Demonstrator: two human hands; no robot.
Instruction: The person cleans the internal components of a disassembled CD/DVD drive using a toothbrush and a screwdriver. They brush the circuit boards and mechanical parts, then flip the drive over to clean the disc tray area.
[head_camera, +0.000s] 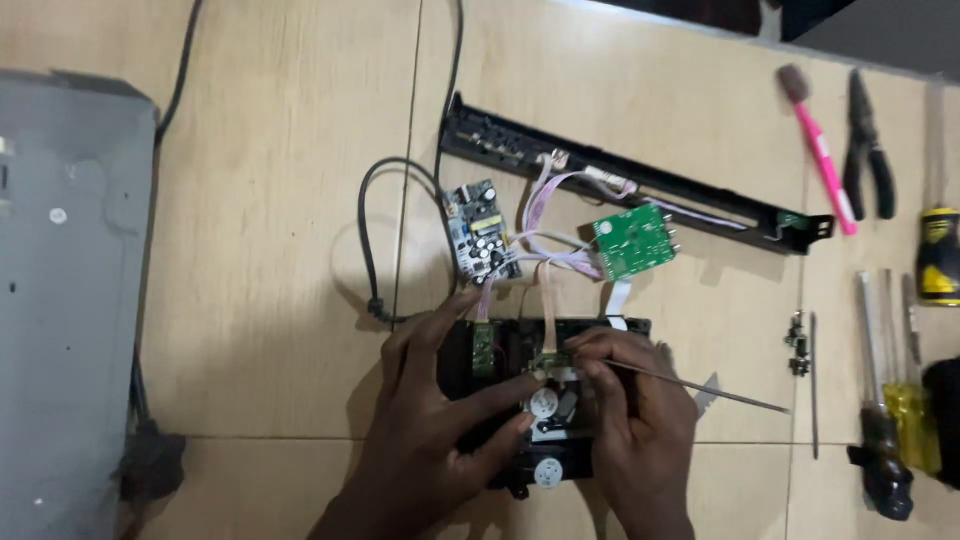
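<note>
A black disc-drive mechanism (505, 345) with white gears lies on the tiled floor in front of me. My left hand (440, 410) rests on its left side, fingers spread over it and steadying it. My right hand (635, 420) grips a thin metal probe (700, 388), whose near tip sits at a small connector at the drive's middle. Ribbon cables (548, 290) run from the drive up to a green circuit board (633, 241) and a small power board (478, 230).
A long black front panel (640, 180) lies beyond the boards. At right are a pink toothbrush (822, 150), pliers (868, 150), several screwdrivers (885, 400) and loose screws (797, 345). A grey metal casing (65, 300) fills the left edge. A black power cord (372, 240) loops nearby.
</note>
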